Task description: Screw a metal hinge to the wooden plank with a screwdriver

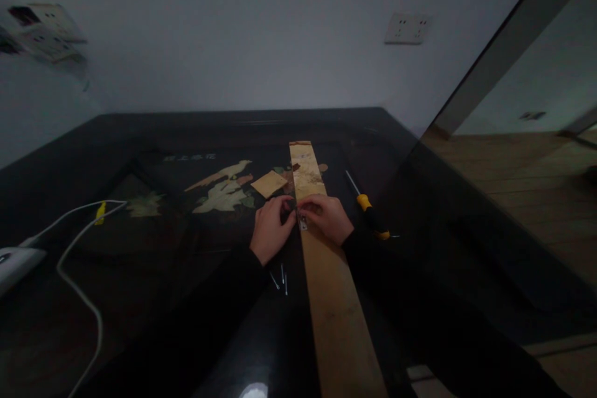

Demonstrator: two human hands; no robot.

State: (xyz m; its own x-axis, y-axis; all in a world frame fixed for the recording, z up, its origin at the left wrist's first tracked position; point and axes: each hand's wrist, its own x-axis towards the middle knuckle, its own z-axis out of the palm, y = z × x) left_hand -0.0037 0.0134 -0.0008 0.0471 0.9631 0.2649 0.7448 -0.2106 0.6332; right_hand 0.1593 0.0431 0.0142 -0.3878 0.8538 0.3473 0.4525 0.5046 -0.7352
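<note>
A long wooden board [336, 298] runs away from me across the dark tabletop. At its left edge a small metal plate [303, 222] with holes lies under my fingers. My right hand [326, 217] rests over the board, thumb and fingers closed on the plate. Just left of the board, my left hand [274, 227] is closed in a pinch, its fingertips meeting the right ones; what they hold is too small and dark to name. Several thin screws [282, 277] lie below my left wrist. A yellow-and-black screwdriver [366, 205] lies to the right of the board.
A small square wooden piece [269, 184] lies beyond my left hand. On the left, a white cable [88, 298] with a yellow tag [100, 212] runs near a white power strip [18, 264]. A wall with a socket [408, 28] stands behind the dark table [261, 121].
</note>
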